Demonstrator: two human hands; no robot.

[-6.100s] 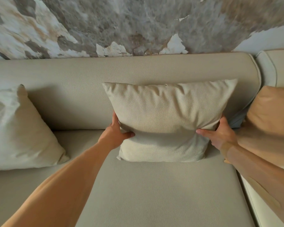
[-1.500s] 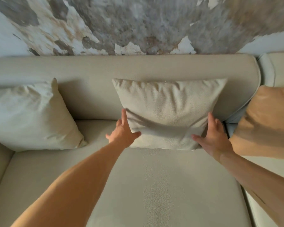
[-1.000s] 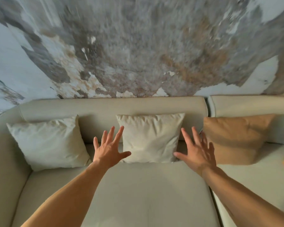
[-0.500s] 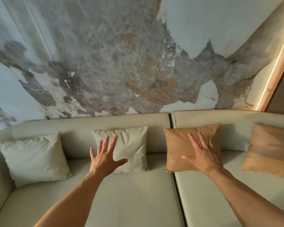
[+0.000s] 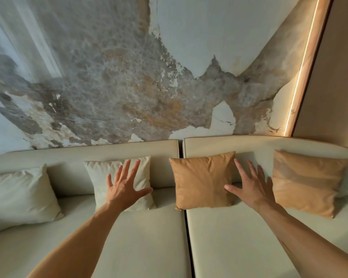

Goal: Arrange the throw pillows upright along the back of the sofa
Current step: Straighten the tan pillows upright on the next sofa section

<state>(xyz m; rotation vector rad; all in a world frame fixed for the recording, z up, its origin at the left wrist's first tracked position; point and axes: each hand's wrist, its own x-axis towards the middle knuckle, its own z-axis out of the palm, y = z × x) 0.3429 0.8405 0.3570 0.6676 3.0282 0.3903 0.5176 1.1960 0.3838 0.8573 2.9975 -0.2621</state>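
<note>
Both hands, left and right, had let go of the cream pillow, fingers spread and empty; it stood upright, tan pillow likely next

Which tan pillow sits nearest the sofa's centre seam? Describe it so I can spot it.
Find the vertical seam splitting the sofa backrest. Just right of it a tan pillow stands upright against the back. Unlike the other tan pillow further right, it touches the seam, with the right hand beside it.
</note>
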